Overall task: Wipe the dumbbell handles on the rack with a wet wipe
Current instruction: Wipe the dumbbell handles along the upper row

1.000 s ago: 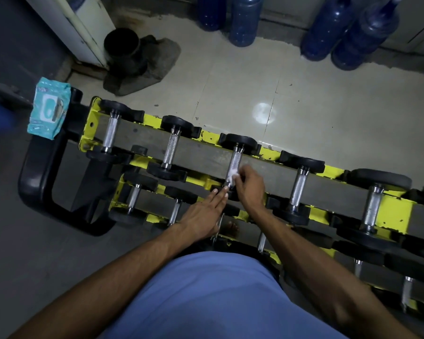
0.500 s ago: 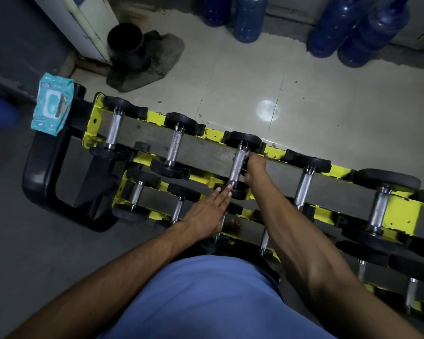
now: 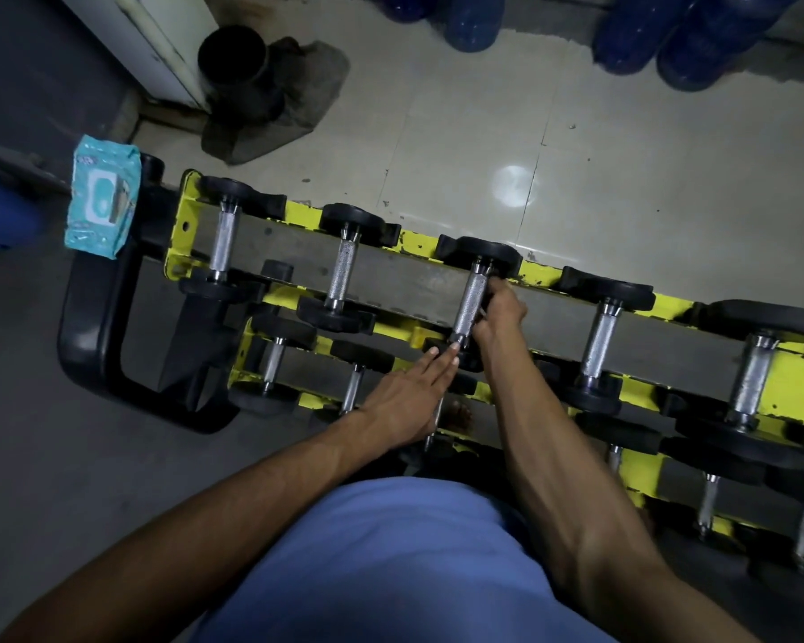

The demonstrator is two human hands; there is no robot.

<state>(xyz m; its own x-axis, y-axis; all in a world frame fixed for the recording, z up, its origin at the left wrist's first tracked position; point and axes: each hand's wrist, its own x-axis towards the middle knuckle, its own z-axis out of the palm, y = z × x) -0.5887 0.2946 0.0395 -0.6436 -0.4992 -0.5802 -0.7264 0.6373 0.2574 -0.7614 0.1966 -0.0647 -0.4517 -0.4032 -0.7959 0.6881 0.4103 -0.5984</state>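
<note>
here, in the head view, we look down on the yellow rack [image 3: 794,387]. its top row of dumbbells lies side by side, each handle's long axis running away from us across the rails.

our right hand [image 3: 500,313] is at the third handle [image 3: 469,299] from the left, fingers curled against its right side. we judge the wet wipe is pressed inside that grip, but we cannot make it out.

our left hand [image 3: 407,394] lies flat with fingers straight and holds nothing. its fingertips [image 3: 444,352] touch the near black head [image 3: 472,362] of the same dumbbell, steadying it as we read it.

we judge the wiping stroke has to follow that axis, from the far end back toward us. the fourth handle [image 3: 599,338] lies parallel, just to the right, so the right hand is the nearer one; the left would have to cross over.

the wipe pack [image 3: 101,201] sits at the rack's left end, well apart from both hands.
</note>
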